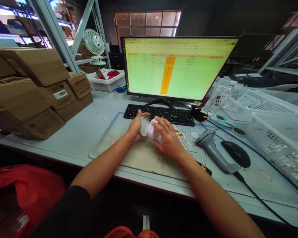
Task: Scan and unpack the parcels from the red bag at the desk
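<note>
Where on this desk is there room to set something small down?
Mostly at left: the desktop is bare between the stacked cartons and the desk mat. A smaller patch of mat lies between the forearms, on the near side of the left hand and right hand. The right is crowded: scanner, mouse, white baskets.

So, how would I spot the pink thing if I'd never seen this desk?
Find the big monitor, then the black keyboard below it. Just in front of the keyboard, above the desk mat, the right hand holds the rounded pale-pink item. Its pink colour sets it apart from the white disc beside it in the left hand.
</note>
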`<state>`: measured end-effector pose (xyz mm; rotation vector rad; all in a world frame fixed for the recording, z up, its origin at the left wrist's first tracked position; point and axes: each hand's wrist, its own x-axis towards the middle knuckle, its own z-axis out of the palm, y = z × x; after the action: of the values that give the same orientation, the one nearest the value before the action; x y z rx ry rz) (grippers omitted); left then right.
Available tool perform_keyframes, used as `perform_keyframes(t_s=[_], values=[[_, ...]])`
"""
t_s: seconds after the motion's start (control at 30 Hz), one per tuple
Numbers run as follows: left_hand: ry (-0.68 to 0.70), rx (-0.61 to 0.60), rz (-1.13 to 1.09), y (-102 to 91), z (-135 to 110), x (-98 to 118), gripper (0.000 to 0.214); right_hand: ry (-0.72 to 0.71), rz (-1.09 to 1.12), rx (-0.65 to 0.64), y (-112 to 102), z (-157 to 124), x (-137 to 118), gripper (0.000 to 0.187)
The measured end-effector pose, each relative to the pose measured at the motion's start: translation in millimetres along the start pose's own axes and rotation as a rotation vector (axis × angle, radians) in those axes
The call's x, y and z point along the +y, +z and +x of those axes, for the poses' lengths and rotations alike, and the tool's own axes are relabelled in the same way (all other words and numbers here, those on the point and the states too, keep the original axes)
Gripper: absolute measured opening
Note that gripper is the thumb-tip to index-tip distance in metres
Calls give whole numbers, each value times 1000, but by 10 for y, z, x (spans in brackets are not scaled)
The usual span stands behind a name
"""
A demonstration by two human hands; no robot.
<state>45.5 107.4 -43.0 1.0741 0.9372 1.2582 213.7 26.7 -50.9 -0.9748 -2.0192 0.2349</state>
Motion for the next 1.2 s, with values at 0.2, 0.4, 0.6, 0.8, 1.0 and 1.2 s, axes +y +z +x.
perform_keyframes(t_s=[0.2, 0.4, 0.6, 0.8, 1.0, 1.2], values=[[729, -125, 420, -166, -126, 171, 49, 476, 897, -10, -339, 65, -21, 86], [957, -333, 826, -66, -369, 117, 24, 574, 1051, -58, -316, 40, 7, 74], [1013, -274, 840, -61, -334, 90, 11, 584, 991, -85, -292, 34, -16, 77], [1034, -124, 778, -18, -368, 73, 15, 642, 904, -114, -343, 39, -46, 77], [1082, -141, 820, -32, -393, 120, 26, 726, 924, -90, -316, 26, -50, 79], [1094, -141, 887, -34, -413, 134, 17, 719, 857, -97, -270, 26, -52, 82]])
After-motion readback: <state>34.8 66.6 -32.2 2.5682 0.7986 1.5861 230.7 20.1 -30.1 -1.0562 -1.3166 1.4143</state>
